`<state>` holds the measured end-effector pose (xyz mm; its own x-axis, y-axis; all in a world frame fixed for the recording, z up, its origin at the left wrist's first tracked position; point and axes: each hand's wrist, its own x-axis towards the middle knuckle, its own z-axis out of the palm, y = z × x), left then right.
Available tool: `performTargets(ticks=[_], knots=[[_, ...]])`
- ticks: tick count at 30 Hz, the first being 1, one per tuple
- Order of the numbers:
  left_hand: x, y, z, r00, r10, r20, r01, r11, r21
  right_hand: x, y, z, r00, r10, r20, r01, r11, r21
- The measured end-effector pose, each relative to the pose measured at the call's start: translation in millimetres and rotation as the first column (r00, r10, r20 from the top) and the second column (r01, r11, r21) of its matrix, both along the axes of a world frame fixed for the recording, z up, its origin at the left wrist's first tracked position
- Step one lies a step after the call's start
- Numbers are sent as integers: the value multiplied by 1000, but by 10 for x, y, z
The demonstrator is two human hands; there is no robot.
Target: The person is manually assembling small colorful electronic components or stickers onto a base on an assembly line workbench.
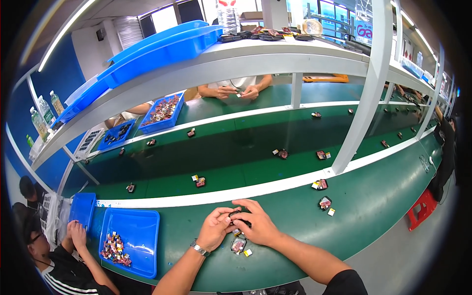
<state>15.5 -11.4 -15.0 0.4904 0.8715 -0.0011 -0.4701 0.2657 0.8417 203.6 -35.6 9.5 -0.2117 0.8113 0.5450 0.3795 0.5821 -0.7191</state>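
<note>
Over the green worktop, my left hand (212, 230) and my right hand (260, 227) meet around a small black plastic-cased part (240, 217). The fingers of both are closed on it and cover most of it. My left wrist wears a metal watch. Just below my hands lies a small part with a dark case and reddish inside (238, 244), a white-and-yellow piece (248, 252) beside it. To the right on the worktop is another such part (324, 202), with a similar white-and-yellow piece (331, 212) apart from it.
A blue tray (156, 236) at left holds many small red-and-white pieces. Beyond a white rail (221, 193), a green conveyor belt (236, 169) carries several small parts. A metal post (361, 98) and an overhead shelf (275, 64) stand ahead. A co-worker sits at left; another person's hands work opposite.
</note>
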Motion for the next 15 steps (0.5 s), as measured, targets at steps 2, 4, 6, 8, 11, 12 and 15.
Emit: performTargets(ticks=[2,4,6,8,11,12,15], knots=[[-12,-6,-18,1000,-29,-2,28,999,-27,-10,5,9,998,-44,46,41,997,65],[-44,-5,-55,1000,-25,-7,25,999,-34,-25,6,20,998,-67,-13,68,991,111],[-43,-4,-47,1000,-23,-12,23,999,-42,-5,37,-4,996,-77,34,70,981,180],[-5,-14,6,1000,-20,-11,19,998,-56,13,50,-11,993,-91,79,69,967,247],[3,-25,30,1000,-9,-12,9,998,-60,-1,22,29,981,-151,125,106,945,310],[-8,-21,23,1000,-5,-11,5,998,-59,-12,1,73,979,-150,138,102,947,304],[-28,-12,9,1000,-11,-6,11,998,-58,-42,-24,111,974,-158,164,104,949,299]])
